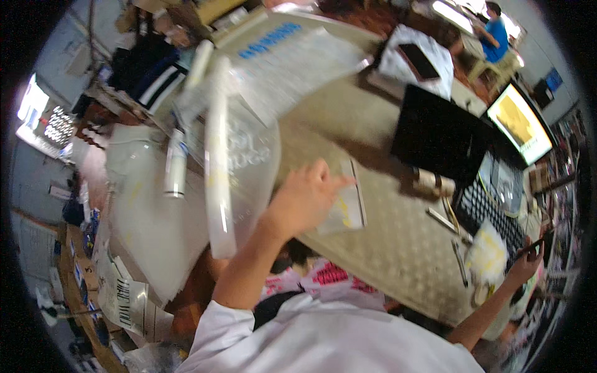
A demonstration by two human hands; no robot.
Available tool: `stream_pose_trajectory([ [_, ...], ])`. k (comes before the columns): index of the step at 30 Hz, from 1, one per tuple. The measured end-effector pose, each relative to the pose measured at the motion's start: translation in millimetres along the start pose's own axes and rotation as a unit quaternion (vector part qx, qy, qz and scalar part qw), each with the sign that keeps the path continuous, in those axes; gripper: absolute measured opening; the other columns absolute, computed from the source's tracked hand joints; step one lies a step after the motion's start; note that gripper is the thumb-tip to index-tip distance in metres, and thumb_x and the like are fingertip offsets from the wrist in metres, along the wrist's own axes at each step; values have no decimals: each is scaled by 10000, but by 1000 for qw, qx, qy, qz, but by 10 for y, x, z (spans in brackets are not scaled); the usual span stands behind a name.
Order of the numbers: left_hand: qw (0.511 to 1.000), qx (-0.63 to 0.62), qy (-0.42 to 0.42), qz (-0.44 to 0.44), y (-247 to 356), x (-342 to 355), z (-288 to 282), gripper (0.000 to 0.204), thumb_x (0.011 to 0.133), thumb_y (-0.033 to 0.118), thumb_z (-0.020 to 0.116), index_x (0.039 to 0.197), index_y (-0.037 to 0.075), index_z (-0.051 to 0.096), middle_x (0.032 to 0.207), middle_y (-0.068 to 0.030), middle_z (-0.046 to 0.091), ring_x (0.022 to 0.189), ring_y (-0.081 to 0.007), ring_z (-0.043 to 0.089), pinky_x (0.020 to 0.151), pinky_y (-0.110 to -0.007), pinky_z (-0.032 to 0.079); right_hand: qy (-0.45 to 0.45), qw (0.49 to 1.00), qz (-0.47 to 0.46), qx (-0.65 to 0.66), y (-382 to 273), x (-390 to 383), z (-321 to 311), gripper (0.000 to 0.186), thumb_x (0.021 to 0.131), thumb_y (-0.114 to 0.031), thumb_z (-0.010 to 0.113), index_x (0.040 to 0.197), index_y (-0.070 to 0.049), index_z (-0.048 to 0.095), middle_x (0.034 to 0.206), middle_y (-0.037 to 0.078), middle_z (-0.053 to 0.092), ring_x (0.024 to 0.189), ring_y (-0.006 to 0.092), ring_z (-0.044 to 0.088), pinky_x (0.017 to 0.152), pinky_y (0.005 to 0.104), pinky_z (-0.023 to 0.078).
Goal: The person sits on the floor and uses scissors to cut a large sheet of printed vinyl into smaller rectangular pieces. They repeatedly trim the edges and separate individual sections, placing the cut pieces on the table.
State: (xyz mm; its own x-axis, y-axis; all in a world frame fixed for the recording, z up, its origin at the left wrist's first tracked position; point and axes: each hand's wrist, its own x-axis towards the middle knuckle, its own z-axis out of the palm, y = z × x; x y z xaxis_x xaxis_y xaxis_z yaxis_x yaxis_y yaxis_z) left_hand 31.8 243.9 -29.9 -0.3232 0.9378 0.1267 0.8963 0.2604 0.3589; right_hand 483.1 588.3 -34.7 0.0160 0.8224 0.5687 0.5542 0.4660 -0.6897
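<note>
Left hand [306, 198]: frame centre, at plastic sheet [349, 214]; can't make out grip
Right hand [527, 270]: lower right, grip around dark thing [535, 247]

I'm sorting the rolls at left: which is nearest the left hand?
The long translucent roll; the short white roll and the cream roll lie farther from the left hand.

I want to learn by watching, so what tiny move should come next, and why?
Perhaps the left hand should pinch the small clear sheet by its dark edge, because its outstretched finger already appears to be at that edge, while the right hand is busy holding a dark object.
</note>
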Motion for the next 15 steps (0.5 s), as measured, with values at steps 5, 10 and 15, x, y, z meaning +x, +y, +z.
stream_pose_trajectory([
  [5, 994, -63, 86, -26, 51, -79, -192, 248, 792, 92, 606, 1039, 100, 577, 981, -123, 518, 890, -331, 564, 785, -420, 458, -100, 952, -67, 280, -1064, -503, 1028, 394, 876, 22, 439, 1266, -25, 458, 932, 110, 646, 696, 91, 547, 604, 207, 437],
  [10, 991, -88, 94, -18, -122, -180, -294, 221, 768, 112, 644, 969, 54, 572, 923, -114, 594, 878, -322, 587, 781, -405, 463, -313, 864, -25, 394, -1780, -1246, 1688, 627, 701, 194, 347, 1267, -61, 435, 1133, 119, 564, 764, 167, 616, 599, 259, 514],
  [15, 985, -139, 49, -86, -85, -306, -359, 280, 759, 117, 694, 1006, 36, 589, 1017, -128, 625, 946, -301, 601, 847, -378, 470, -504, 714, 214, 437, -1910, -1758, 1641, 471, 836, -61, 622, 1268, -62, 436, 902, 71, 571, 706, 118, 573, 570, 265, 503],
])
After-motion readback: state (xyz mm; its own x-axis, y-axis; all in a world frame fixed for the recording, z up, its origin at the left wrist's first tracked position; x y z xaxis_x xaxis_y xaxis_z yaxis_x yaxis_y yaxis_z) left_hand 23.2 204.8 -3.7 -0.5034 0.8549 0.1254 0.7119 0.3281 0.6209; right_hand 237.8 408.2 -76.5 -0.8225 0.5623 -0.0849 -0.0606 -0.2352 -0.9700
